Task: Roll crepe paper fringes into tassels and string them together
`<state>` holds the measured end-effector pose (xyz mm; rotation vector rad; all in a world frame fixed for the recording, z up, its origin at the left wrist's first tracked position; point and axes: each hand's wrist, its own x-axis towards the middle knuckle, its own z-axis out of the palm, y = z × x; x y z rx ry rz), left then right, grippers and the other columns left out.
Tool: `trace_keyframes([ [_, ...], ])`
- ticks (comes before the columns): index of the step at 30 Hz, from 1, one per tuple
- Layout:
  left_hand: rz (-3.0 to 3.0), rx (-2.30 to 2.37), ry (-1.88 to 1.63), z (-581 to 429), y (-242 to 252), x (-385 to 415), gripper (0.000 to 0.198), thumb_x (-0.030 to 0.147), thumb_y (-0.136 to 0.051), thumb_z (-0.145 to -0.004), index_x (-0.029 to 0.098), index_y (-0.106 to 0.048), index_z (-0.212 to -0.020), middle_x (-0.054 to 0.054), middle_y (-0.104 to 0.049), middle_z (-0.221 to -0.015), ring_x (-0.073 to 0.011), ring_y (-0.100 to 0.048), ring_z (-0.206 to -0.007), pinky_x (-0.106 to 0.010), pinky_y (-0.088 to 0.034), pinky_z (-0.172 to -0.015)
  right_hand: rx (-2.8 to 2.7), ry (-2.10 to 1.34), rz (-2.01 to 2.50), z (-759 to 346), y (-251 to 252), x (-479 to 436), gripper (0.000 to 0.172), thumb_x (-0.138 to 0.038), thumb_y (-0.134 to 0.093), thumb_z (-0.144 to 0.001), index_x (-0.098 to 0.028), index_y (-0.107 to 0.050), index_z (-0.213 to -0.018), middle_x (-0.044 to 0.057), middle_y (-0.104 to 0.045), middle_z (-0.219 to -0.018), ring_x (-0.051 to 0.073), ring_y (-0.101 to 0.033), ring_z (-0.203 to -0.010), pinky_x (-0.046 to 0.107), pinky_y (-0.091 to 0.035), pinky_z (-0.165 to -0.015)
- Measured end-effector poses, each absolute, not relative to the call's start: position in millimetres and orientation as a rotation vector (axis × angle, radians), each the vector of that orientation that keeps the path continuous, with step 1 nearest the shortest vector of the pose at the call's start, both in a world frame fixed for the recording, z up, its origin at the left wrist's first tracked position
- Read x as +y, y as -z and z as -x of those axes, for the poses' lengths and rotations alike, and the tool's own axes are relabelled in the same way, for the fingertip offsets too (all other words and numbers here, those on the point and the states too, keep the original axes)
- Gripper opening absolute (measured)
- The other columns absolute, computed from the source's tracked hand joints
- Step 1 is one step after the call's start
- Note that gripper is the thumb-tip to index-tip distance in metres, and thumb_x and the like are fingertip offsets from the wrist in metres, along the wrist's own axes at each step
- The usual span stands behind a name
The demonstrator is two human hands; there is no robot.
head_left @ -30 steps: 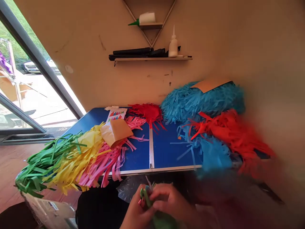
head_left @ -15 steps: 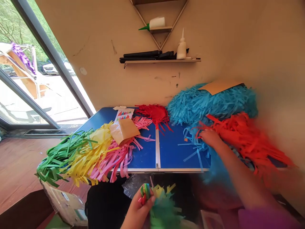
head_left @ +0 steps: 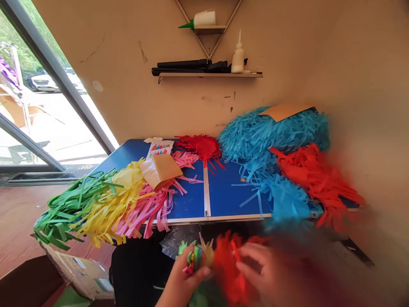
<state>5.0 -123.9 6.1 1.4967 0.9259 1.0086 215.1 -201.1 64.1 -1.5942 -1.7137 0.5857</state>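
My left hand (head_left: 182, 275), low in the middle of the head view, is closed round a bunch of paper tassels (head_left: 194, 256). Green, yellow, blue and red-pink twisted ends poke out above its fingers, and fringe hangs below. Close on its right, my right hand (head_left: 260, 266) pinches the twisted end of a red tassel (head_left: 226, 266); motion smears its strips. On the blue table (head_left: 188, 207) beyond lie the red tassel pile (head_left: 315, 175), a large light-blue pile (head_left: 271, 132), and green (head_left: 73, 204), yellow (head_left: 118, 202) and pink (head_left: 151, 207) ones at left.
A small red pile (head_left: 203, 147) lies at the table's back beside a printed card (head_left: 160, 148). A brown paper packet (head_left: 162, 168) rests on the fringes. Glue bottles (head_left: 237, 57) stand on a wall shelf (head_left: 207, 75). A cardboard box (head_left: 79, 270) is at lower left.
My right hand has come from the red pile on the table down towards my left hand, bringing a red tassel with it. My left hand keeps its bunch. The view has shifted slightly right.
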Motion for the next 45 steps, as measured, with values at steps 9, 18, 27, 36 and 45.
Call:
trace_keyframes([
  [9,-1.285,0.748,-1.009,-13,-18,-126,0.052,0.061,-0.07,-0.054,0.015,-0.055,-0.073,0.001,-0.047,-0.066,-0.0108,-0.04,-0.062,-0.022,-0.037,-0.059,-1.709,-1.074,1.266,-164,-69,-156,0.013,-0.026,-0.058,-0.075,-0.019,-0.068,-0.08,0.002,-0.064,-0.081,0.015,-0.057,-0.078,0.025,-0.042,-0.073],
  [18,-1.15,0.717,-0.967,-19,-17,-128,0.051,0.053,-0.075,-0.054,0.017,-0.046,-0.076,0.002,-0.046,-0.069,-0.0099,-0.041,-0.063,-0.023,-0.035,-0.061,-1.66,-0.882,1.302,-165,-35,-148,0.023,-0.046,-0.061,-0.072,-0.023,-0.066,-0.069,0.004,-0.062,-0.075,0.018,-0.056,-0.072,0.027,-0.044,-0.063],
  [27,-1.294,0.637,-1.21,-28,-14,-127,0.035,0.047,-0.059,-0.077,0.018,-0.044,-0.065,-0.004,-0.052,-0.076,-0.0156,-0.049,-0.075,-0.029,-0.038,-0.072,-1.806,-0.497,1.328,-182,-33,-138,0.034,-0.054,-0.059,-0.075,-0.022,-0.059,-0.065,0.003,-0.057,-0.076,0.018,-0.052,-0.075,0.029,-0.041,-0.068],
  [36,-1.25,0.857,-1.205,-1,-4,-119,0.032,0.042,-0.06,-0.076,0.018,-0.046,-0.062,0.001,-0.05,-0.06,-0.0125,-0.047,-0.062,-0.025,-0.037,-0.063,-1.971,0.265,2.071,-371,-87,-19,0.013,-0.011,-0.059,-0.075,-0.015,-0.066,-0.086,0.009,-0.06,-0.089,0.02,-0.05,-0.085,0.03,-0.031,-0.067],
  [45,-1.238,1.048,-1.139,8,-6,-119,0.037,0.044,-0.067,-0.066,0.017,-0.045,-0.058,0.003,-0.042,-0.057,-0.0095,-0.038,-0.055,-0.022,-0.034,-0.055,-2.362,0.293,2.022,-396,-76,12,0.016,-0.002,-0.045,-0.08,-0.011,-0.058,-0.077,0.002,-0.052,-0.08,0.012,-0.046,-0.077,0.027,-0.034,-0.072],
])
